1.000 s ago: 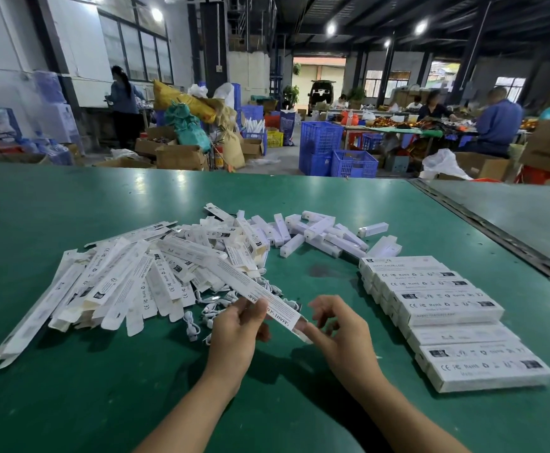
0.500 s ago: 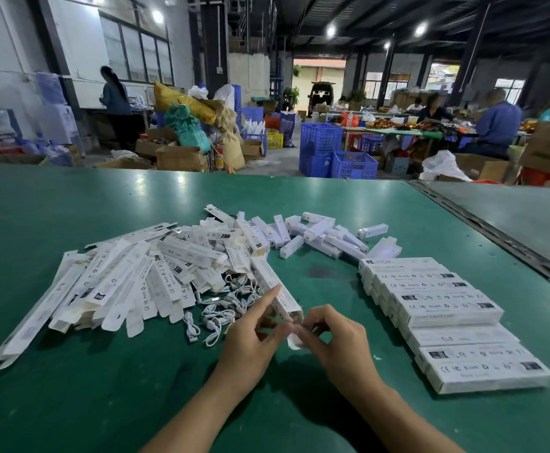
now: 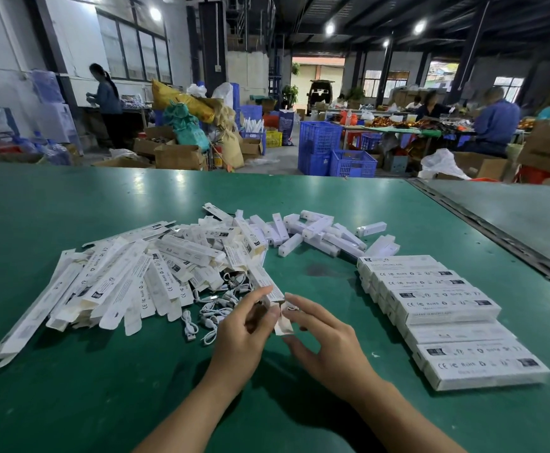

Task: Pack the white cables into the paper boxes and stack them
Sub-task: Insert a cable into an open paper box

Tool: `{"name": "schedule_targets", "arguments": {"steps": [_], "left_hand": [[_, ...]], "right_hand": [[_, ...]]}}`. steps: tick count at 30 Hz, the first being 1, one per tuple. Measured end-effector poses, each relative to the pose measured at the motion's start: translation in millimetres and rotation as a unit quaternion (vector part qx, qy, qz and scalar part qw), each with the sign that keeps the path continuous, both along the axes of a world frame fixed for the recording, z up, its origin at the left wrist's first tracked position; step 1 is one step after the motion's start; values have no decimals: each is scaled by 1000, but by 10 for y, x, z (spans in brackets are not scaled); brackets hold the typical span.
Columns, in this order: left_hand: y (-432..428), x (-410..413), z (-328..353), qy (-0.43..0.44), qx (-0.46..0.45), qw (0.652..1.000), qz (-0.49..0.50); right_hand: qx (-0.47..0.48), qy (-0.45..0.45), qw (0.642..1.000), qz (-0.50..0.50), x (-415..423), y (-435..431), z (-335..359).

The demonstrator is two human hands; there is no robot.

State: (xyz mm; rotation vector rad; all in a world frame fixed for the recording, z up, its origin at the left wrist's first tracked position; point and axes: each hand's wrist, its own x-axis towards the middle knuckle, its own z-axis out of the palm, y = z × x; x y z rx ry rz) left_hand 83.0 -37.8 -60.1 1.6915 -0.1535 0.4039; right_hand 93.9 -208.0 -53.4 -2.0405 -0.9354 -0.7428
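My left hand (image 3: 246, 325) grips the near end of a long white paper box (image 3: 264, 282) that points away from me over the table. Just right of it, my right hand (image 3: 324, 335) pinches the box's end flap (image 3: 283, 325). Small coiled white cables (image 3: 216, 305) lie loose on the green table (image 3: 71, 387) left of my hands. A heap of flat unfolded paper boxes (image 3: 120, 282) spreads to the left. Packed white boxes (image 3: 447, 308) sit in an overlapping stacked row at the right.
Short white inner pieces (image 3: 313, 233) are scattered behind the heap. A metal seam (image 3: 496, 233) divides this table from a second green surface at the right. Beyond the far edge are blue crates (image 3: 332, 152), cardboard boxes and people working.
The box swung from lying crosswise between my hands to pointing away from me. My hands came together at its near end, and my right hand now pinches the end flap.
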Motion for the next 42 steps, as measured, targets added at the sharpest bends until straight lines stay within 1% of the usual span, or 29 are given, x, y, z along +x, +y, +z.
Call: {"name": "schedule_targets", "arguments": {"steps": [3, 10, 14, 18, 21, 24, 31, 42], "left_hand": [[-13, -2, 7, 0, 15, 1000, 2], [4, 16, -6, 14, 9, 1000, -19], [11, 23, -17, 20, 13, 999, -30], [12, 22, -19, 28, 15, 998, -46], [-4, 16, -7, 36, 10, 997, -61], [-11, 12, -1, 41, 6, 997, -64], [-5, -4, 9, 49, 8, 997, -59], [-17, -37, 7, 33, 32, 996, -82]], "right_hand": [[17, -20, 1000, -14, 18, 8, 1], [7, -28, 999, -34, 12, 1, 12], [9, -17, 999, -41, 5, -12, 46], [26, -3, 997, -71, -6, 1, 68], [46, -21, 995, -87, 15, 15, 55], [53, -41, 995, -80, 37, 7, 33], [53, -41, 996, -61, 33, -8, 31], [55, -12, 997, -47, 12, -21, 34]]}}
